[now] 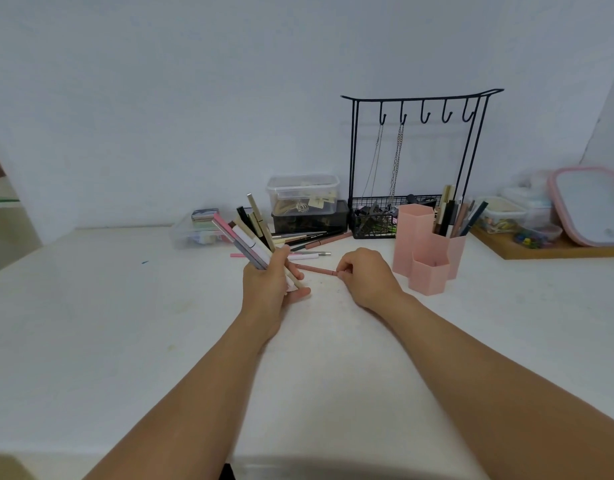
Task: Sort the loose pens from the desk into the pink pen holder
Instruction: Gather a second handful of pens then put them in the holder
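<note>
A white table [125, 306] is seen spreading across the view, set against a pale wall. At its back a black wire jewellery stand [420, 161] is placed, with two chains hung from its hooks and a mesh basket at its base. To the right a pink-rimmed mirror [593, 206] is leaned on a wooden tray [541, 251], beside clear boxes of small items. A clear plastic box [303, 194] is stacked on a dark box left of the stand. The pink pen holder [428, 251], made of hexagonal tubes, is stood right of centre; several pens are already held upright in its rear tube. A bundle of pens [246, 233] is gripped in the left hand [267, 289], fanned upward and to the left. Loose pens [309, 239] are left lying on the table behind the hands. A pink pen [316, 269] is pinched at its right end by the right hand [364, 275], lying low across the table between both hands.
</note>
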`<state>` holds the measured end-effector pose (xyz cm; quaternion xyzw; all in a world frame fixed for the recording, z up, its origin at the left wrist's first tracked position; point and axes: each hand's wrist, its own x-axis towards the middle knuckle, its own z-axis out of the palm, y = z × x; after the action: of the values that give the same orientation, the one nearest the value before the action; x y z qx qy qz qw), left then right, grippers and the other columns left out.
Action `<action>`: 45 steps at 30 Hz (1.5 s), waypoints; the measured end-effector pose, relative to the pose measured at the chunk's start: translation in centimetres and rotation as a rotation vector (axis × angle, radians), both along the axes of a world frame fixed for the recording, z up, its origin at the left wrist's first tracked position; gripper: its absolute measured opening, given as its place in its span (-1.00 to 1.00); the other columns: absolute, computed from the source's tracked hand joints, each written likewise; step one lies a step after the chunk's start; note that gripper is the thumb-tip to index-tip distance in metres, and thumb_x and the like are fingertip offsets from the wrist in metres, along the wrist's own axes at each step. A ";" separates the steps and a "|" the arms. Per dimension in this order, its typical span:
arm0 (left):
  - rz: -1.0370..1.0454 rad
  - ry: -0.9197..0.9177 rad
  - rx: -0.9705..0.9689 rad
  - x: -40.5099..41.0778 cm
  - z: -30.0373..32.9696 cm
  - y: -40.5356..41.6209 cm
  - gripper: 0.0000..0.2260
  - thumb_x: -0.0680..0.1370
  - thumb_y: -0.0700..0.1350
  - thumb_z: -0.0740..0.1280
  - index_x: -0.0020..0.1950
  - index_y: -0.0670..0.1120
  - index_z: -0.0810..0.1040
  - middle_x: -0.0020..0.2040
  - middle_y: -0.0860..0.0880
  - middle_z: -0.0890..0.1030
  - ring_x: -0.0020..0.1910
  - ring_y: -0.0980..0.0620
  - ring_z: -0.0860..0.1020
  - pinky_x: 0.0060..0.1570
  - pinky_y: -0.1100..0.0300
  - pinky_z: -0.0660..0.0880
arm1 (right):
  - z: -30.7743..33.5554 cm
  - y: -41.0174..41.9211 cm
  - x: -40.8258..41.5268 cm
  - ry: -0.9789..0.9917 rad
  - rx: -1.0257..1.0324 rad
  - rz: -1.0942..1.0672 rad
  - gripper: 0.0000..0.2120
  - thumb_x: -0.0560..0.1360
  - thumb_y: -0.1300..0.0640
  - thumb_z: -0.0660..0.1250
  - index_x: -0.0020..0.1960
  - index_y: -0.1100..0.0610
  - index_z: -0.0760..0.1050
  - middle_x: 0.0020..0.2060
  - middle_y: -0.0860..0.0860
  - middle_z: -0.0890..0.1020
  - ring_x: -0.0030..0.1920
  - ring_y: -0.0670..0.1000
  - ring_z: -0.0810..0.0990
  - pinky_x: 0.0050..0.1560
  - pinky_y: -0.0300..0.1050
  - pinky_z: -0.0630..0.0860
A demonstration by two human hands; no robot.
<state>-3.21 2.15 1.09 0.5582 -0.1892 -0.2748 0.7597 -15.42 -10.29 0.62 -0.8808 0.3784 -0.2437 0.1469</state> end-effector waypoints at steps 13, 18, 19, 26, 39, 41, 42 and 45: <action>-0.060 -0.187 0.063 -0.2 -0.3 0.4 -0.76 0.55 0.04 0.47 -0.14 -0.11 0.57 -0.43 -0.06 0.51 -0.39 -0.04 0.47 -0.52 0.18 0.41 | 1.0 2.7 0.6 -0.561 0.679 0.262 -0.89 0.60 0.28 0.30 -0.09 0.17 0.55 -0.32 0.08 0.58 -0.31 -0.01 0.54 -0.20 -0.18 0.60; -0.106 -0.168 -0.034 -0.2 -0.5 0.8 -0.60 0.41 0.07 0.58 -0.05 -0.26 0.65 -0.34 -0.16 0.62 -0.39 -0.06 0.53 -0.46 0.22 0.41 | 1.5 4.9 1.1 -0.531 0.662 0.497 -0.85 0.57 0.38 0.30 -0.07 0.17 0.55 -0.27 0.12 0.61 -0.29 -0.02 0.58 -0.13 -0.13 0.63; -0.114 -0.151 -0.062 -0.2 -0.5 0.8 -0.56 0.36 0.03 0.60 0.00 -0.31 0.65 -0.28 -0.21 0.67 -0.34 -0.09 0.61 -0.42 0.20 0.47 | 1.5 5.3 1.2 -0.523 0.643 0.514 -0.80 0.55 0.41 0.30 -0.09 0.13 0.57 -0.27 0.12 0.62 -0.29 -0.01 0.59 -0.14 -0.13 0.62; -0.066 -0.228 0.050 -0.7 -0.3 0.7 -0.86 0.54 -0.12 0.48 -0.06 -0.20 0.70 -0.31 -0.14 0.69 -0.44 0.05 0.59 -0.51 0.27 0.44 | 1.6 5.3 0.6 -0.495 0.689 0.451 -0.87 0.41 0.41 0.45 -0.04 0.35 0.60 -0.23 0.19 0.64 -0.22 0.07 0.62 -0.10 -0.04 0.62; -0.236 -0.858 0.256 -1.9 -1.1 0.3 -0.76 0.51 -0.32 0.35 0.03 0.01 0.60 -0.17 0.00 0.69 -0.18 0.08 0.67 -0.20 0.12 0.63 | 3.1 7.1 1.3 -0.762 0.675 0.179 -0.89 0.41 0.18 0.53 -0.15 0.18 0.63 -0.28 0.11 0.69 -0.22 0.02 0.70 -0.10 -0.05 0.65; -0.205 -0.917 0.291 -2.2 -1.1 0.2 -0.82 0.47 -0.27 0.39 -0.02 -0.02 0.61 -0.21 0.00 0.69 -0.22 0.05 0.67 -0.20 0.08 0.63 | 3.2 6.7 1.3 -0.738 0.675 0.154 -0.85 0.39 0.17 0.50 -0.14 0.25 0.65 -0.22 0.20 0.70 -0.16 0.12 0.71 -0.04 0.04 0.65; -0.199 -0.931 0.301 -2.3 -1.1 0.2 -0.85 0.46 -0.24 0.42 -0.07 0.00 0.60 -0.23 0.01 0.68 -0.23 0.02 0.66 -0.19 0.05 0.63 | 3.2 6.7 1.2 -0.728 0.671 0.154 -0.82 0.38 0.16 0.50 -0.12 0.28 0.66 -0.18 0.23 0.71 -0.12 0.16 0.72 -0.02 0.08 0.65; -0.210 -0.974 0.323 -2.4 -1.2 0.2 -0.85 0.39 -0.08 0.50 -0.15 0.09 0.55 -0.25 0.03 0.67 -0.23 -0.01 0.65 -0.20 0.00 0.61 | 3.6 6.6 0.9 -0.774 0.642 0.139 -0.92 0.40 0.22 0.46 -0.20 0.25 0.65 -0.19 0.26 0.71 -0.16 0.24 0.70 -0.06 0.11 0.67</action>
<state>-5.56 2.32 -0.15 0.7092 -0.5306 -0.0839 0.4565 -14.49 -3.67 4.24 -0.6596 0.2927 -0.4132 0.5555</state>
